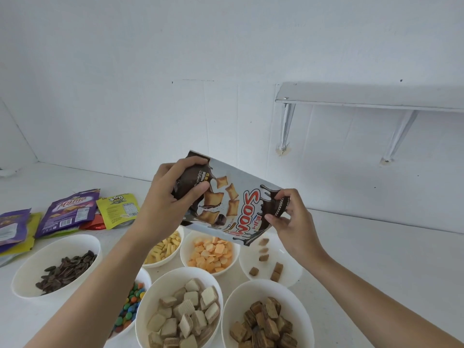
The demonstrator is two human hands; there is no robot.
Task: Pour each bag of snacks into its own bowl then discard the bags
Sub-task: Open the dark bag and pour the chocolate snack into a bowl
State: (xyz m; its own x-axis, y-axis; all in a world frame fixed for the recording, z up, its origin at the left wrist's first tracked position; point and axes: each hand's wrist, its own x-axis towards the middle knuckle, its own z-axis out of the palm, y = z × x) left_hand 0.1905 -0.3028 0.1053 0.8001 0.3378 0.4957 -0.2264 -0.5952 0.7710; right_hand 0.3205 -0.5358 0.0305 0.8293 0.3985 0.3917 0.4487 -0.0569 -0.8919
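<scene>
Entry, head view only.

Snack bag (233, 204): held above the bench (376, 259) between both hands, tilted, printed face toward me, lettering upside down. The closed end is high at the left hand and the mouth low at the right hand.

Left hand (173, 197): fingers and thumb curled round the upper, dark end of the bag in a firm grip.

Right hand (288, 222): thumb and fingertips pinch the lower edge at the mouth. The other fingers are bent, with nothing else in them.

Brown pieces (263, 249): I count about three, blurred, in the air just below the mouth, beside the right hand's thumb.

Receiving bowl (291, 270): white, directly under the right hand, with a few brown pieces lying on its floor.

I note six other white bowls, all filled:
- Orange crackers bowl (187, 247) under the bag, between the hands.
- Yellow sticks bowl (173, 258), partly hidden under the left wrist.
- Dark seeds bowl (37, 259), left of the left forearm.
- Coloured candies bowl (147, 275), under the left forearm.
- Pale wafers bowl (155, 287), between the forearms.
- Brown wafers bowl (238, 302), between the forearms, nearer the right one.

Purple, yellow and red bags (67, 212) lie overlapping on the bench, well left of the left hand.
</scene>
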